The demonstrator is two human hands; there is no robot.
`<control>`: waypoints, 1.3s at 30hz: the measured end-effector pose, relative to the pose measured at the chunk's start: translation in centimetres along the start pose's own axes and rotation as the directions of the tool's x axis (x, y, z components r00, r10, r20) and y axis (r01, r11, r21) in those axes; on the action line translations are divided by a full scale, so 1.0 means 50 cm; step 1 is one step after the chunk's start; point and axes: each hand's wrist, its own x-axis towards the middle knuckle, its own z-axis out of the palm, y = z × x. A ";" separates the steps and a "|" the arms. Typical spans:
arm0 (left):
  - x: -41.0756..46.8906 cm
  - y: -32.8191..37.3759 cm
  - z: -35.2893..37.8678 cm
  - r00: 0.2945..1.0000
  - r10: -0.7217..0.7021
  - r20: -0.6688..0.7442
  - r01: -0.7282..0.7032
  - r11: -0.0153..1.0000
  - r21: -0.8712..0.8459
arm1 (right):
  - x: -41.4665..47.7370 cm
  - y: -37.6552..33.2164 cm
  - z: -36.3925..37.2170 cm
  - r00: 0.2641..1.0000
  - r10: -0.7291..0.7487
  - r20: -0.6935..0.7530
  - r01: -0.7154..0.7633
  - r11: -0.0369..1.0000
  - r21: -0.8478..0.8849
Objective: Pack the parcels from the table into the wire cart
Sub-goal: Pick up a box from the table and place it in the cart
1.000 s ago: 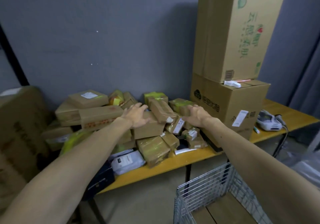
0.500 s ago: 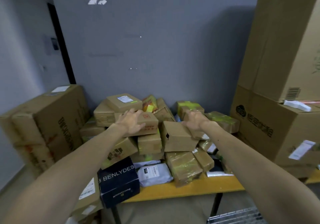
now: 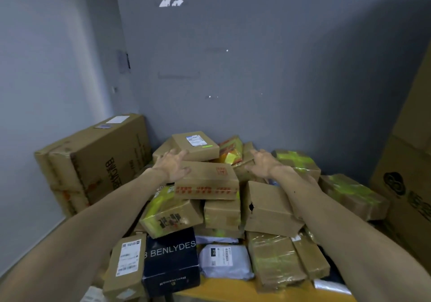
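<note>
Parcels (image 3: pixel 207 181) nearer than before

Left hand (image 3: pixel 173 165), right hand (image 3: pixel 262 166) spread over parcels (image 3: pixel 221 213), perhaps touching.

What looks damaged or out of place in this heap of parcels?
The plain brown box in the middle has a dark hole torn at its left corner. The yellow-taped box to its left lies tilted, and the labelled carton at the front left leans steeply, so the heap looks jumbled, not stacked.
</note>
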 end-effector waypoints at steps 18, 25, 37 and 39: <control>0.299 -0.111 0.098 0.994 -0.045 0.098 0.048 0.998 -0.032 | 0.307 -0.067 0.074 0.999 -0.025 0.030 0.023 0.999 0.043; 0.428 -0.175 0.126 0.987 -0.019 0.157 0.036 0.993 -0.108 | 0.438 -0.112 0.107 0.997 0.022 0.070 -0.025 0.999 0.032; 0.514 -0.210 0.189 0.958 -0.038 0.283 0.134 0.935 -0.328 | 0.573 -0.133 0.153 0.952 -0.021 0.305 0.022 1.000 0.001; 0.518 -0.210 0.183 0.951 -0.035 0.306 0.163 0.900 -0.404 | 0.586 -0.131 0.156 0.938 -0.039 0.344 0.031 0.999 0.031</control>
